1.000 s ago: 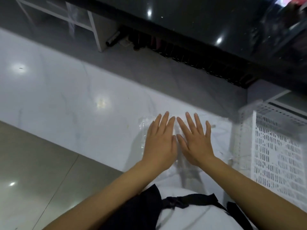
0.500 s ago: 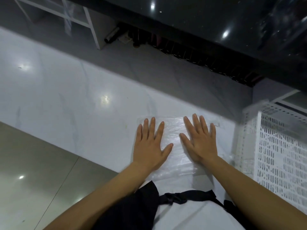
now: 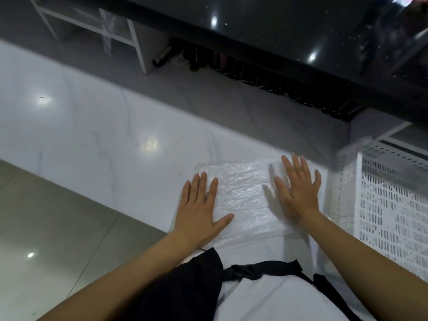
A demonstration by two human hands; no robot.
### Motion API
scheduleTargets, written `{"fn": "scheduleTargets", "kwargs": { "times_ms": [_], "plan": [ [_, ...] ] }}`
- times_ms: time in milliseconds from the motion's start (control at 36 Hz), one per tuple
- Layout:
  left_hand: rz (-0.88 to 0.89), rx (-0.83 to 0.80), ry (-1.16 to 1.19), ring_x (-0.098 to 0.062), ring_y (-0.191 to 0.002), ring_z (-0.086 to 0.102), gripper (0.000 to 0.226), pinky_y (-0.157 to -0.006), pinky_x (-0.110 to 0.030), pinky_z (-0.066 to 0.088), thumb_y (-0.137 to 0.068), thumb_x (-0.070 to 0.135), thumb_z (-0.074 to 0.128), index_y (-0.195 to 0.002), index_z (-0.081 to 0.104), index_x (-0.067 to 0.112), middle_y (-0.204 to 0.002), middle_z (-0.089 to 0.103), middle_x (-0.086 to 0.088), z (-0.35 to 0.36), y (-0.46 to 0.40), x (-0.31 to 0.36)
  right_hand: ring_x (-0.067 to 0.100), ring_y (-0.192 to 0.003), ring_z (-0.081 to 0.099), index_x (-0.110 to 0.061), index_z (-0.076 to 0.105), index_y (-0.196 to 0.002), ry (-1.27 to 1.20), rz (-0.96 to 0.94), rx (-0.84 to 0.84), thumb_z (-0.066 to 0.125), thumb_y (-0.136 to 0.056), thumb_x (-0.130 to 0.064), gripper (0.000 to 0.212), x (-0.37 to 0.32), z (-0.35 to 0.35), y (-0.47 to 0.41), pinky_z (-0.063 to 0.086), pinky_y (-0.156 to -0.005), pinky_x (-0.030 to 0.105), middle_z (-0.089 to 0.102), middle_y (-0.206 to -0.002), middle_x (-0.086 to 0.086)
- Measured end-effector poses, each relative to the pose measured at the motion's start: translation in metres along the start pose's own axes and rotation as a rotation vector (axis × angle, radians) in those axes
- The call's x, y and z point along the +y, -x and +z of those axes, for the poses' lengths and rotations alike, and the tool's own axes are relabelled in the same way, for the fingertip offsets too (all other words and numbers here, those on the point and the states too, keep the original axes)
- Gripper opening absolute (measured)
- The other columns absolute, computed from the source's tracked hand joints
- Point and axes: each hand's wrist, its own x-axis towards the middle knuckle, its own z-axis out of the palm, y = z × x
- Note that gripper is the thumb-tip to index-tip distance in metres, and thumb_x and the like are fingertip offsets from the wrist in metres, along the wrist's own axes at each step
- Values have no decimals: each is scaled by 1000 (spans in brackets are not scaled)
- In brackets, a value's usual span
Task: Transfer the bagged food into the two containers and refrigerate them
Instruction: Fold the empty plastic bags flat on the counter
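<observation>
A clear, crinkled plastic bag [image 3: 243, 193] lies flat and looks empty on the white marble floor [image 3: 104, 147]. My left hand [image 3: 199, 209] presses its left edge with straight fingers and the thumb spread. Flat on the bag's right side, my right hand [image 3: 298, 191] is slightly blurred, fingers spread. No food and no containers are in view.
A white perforated plastic crate [image 3: 389, 205] stands just right of the bag. A glossy black unit [image 3: 278, 31] runs along the far side above a dark vent strip [image 3: 278, 86]. A white frame leg [image 3: 136, 42] stands at the upper left. Grey floor tiles [image 3: 46, 216] lie to the left.
Both hands started close together at the bag's middle and have slid apart, left hand leftward and right hand rightward, spreading the bag flat.
</observation>
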Motion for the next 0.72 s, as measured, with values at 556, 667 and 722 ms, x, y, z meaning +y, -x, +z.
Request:
{"fn": "scheduleTargets", "kwargs": {
  "times_ms": [556, 667, 722],
  "plan": [
    [7, -114, 25, -28, -116, 49, 71, -90, -38, 38, -71, 45, 82, -133, 50, 28, -125, 57, -3, -84, -123, -1, 20, -152, -22, -47, -9, -156, 135, -79, -265, 2, -98, -69, 63, -81, 15, 107, -12, -116, 59, -16, -167, -9],
    [-5, -255, 36, -24, -94, 58, 42, -72, -32, 43, -72, 41, 86, -99, 61, 21, -105, 65, -1, -95, -129, 3, 21, -150, -28, -48, -16, -154, 155, -68, -331, 3, -96, -69, 64, -71, 22, 115, -13, -116, 61, -22, -166, -8],
    [6, -307, 51, -24, -90, 61, 36, -68, -31, 43, -73, 39, 87, -91, 63, 18, -102, 66, -2, -100, -131, 6, 23, -150, -27, -47, -17, -154, 170, -76, -321, 1, -96, -69, 64, -69, 24, 116, -13, -117, 62, -22, -165, -7]
  ]
}}
